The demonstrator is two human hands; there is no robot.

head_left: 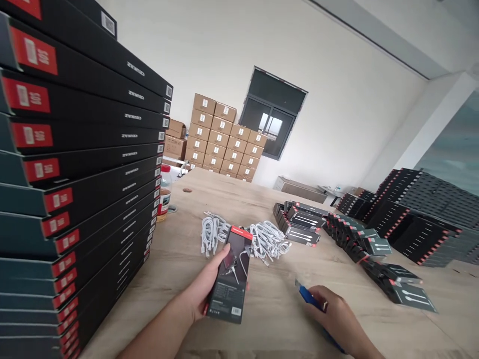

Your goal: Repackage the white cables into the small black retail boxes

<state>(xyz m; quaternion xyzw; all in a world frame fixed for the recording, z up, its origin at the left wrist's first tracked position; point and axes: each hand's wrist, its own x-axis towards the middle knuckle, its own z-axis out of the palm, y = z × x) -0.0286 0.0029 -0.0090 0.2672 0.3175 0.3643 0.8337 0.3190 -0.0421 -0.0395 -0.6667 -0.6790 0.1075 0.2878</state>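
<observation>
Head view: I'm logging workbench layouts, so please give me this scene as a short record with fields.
Left hand: holds a slim black-and-red cardboard box
Right hand: holds a blue-handled cutter
Surface: pale wood-grain table
Centre: white bundled cables, beyond the held box
Left side: tall stack of flat black boxes with red labels
Background: stacked brown cardboard cartons

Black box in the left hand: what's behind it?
Behind the box, white cables show past both sides of its upper part, on the wooden table. The stretch between is covered, so whether the bunches meet can't be seen. Most fingers of the left hand are hidden too.
</observation>
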